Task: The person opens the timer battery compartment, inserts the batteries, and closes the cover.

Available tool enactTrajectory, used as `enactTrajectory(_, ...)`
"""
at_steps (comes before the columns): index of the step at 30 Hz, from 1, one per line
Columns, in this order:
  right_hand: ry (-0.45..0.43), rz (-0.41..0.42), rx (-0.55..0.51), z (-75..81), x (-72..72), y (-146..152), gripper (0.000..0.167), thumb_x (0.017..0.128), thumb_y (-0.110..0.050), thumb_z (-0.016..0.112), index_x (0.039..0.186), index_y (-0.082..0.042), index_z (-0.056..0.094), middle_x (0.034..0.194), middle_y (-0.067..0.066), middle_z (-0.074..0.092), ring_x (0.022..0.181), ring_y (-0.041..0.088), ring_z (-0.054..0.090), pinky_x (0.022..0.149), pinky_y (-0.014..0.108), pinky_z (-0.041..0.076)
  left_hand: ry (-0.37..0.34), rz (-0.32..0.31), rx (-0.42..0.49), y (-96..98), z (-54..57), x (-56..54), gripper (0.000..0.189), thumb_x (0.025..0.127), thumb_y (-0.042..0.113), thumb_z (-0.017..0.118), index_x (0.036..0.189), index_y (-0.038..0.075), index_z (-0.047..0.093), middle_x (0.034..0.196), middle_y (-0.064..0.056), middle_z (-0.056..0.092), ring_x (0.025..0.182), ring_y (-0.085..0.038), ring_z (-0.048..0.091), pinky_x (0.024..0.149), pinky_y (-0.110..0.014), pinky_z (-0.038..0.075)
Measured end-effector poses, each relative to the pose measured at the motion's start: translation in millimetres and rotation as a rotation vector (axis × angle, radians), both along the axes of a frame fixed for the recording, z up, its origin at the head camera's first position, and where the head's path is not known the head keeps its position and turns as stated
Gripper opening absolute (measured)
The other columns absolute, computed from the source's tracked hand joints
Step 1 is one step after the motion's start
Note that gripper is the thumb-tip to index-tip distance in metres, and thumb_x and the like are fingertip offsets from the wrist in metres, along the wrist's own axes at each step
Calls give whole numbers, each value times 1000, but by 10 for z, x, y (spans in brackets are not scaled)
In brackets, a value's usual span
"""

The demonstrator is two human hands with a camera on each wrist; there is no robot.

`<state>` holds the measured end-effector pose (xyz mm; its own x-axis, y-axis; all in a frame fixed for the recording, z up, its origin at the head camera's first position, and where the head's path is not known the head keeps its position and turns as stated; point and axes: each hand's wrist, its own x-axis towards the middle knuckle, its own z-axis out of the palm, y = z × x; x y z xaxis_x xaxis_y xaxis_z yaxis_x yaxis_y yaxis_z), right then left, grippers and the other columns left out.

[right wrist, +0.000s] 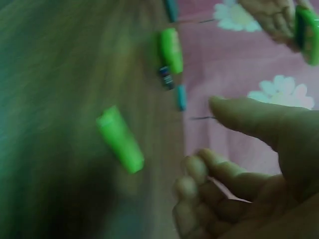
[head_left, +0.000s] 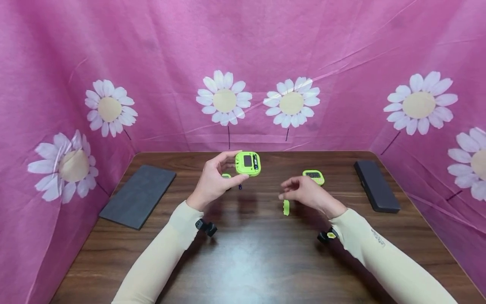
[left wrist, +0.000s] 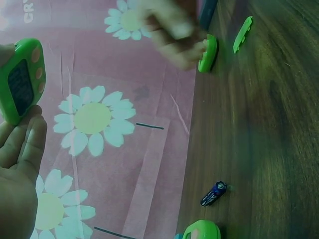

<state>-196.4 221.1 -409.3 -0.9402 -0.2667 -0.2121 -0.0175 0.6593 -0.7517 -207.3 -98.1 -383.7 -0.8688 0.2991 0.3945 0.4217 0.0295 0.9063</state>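
My left hand [head_left: 212, 179] holds a lime-green digital timer [head_left: 248, 164] up over the table, its back toward the head camera. The battery slot in that back is uncovered, with a dark battery [head_left: 255, 162] lying in it. In the left wrist view, the timer's screen [left wrist: 21, 85] and round buttons show. My right hand [head_left: 309, 194] hovers over the table, fingers loosely bent and thumb apart, with nothing between them in the right wrist view. Just below it lies a narrow green battery cover [head_left: 286, 207]. A loose blue-black battery [left wrist: 214, 193] lies on the wood.
Another green timer [head_left: 314, 177] sits behind my right hand. A third timer [left wrist: 202, 231] is mostly hidden behind my left hand in the head view. A dark flat board [head_left: 138, 196] lies at left, a dark case [head_left: 376, 185] at right. Pink flowered cloth [head_left: 258, 46] surrounds the table.
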Motion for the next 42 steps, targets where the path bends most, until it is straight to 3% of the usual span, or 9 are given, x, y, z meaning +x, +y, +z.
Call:
enactTrajectory(4,-25,20,108,-143,102,66,52,86,-23,96,128,1,77,114,12,80,105,19,70,91,30,55,-1,2,0,-8,2,-3,65,86,1,92,147,8,71,133,-18,79,114,-13,74,88,-28,66)
enactTrajectory(8,40,48,169,-212,138,84,55,78,-25,102,122,-2,78,108,10,74,100,21,65,90,35,53,6,6,-3,-15,-1,-17,65,86,1,92,147,9,71,133,-17,79,116,-13,74,94,-33,66)
enactTrajectory(11,138,81,164,-405,76,157,52,75,-31,105,113,-6,79,102,6,72,96,20,62,86,32,51,19,7,1,-15,-7,-32,65,86,1,93,147,9,71,133,-17,80,116,-13,74,99,-31,64)
enactTrajectory(16,222,88,191,-709,-45,272,50,73,-38,106,106,-12,78,96,1,68,92,18,57,79,29,47,13,-3,7,-10,-21,-41,65,87,2,93,148,10,71,132,-16,80,116,-12,74,100,-26,63)
enactTrajectory(23,148,69,224,-296,139,62,49,74,-25,105,108,-8,73,102,9,69,97,24,62,88,38,51,15,5,-7,-1,-20,-49,66,86,2,93,148,10,71,132,-16,80,117,-13,74,104,-35,64)
enactTrajectory(25,153,59,226,-250,181,14,49,75,-21,104,109,-9,72,102,7,71,96,21,64,88,38,53,13,5,-7,0,-21,-53,66,86,1,93,148,9,71,133,-16,79,117,-13,74,104,-37,64)
enactTrajectory(32,184,97,174,-262,248,-43,45,80,-9,99,115,-8,71,89,-1,72,80,7,61,75,26,48,12,7,-1,-2,-19,-51,65,87,0,92,147,8,71,133,-17,79,116,-12,74,104,-33,63)
enactTrajectory(42,167,151,139,-314,217,-22,48,84,-7,95,128,-4,76,82,-6,67,75,5,59,73,23,49,12,4,3,-6,-41,-44,65,87,1,92,148,7,70,132,-17,79,115,-12,74,100,-27,62)
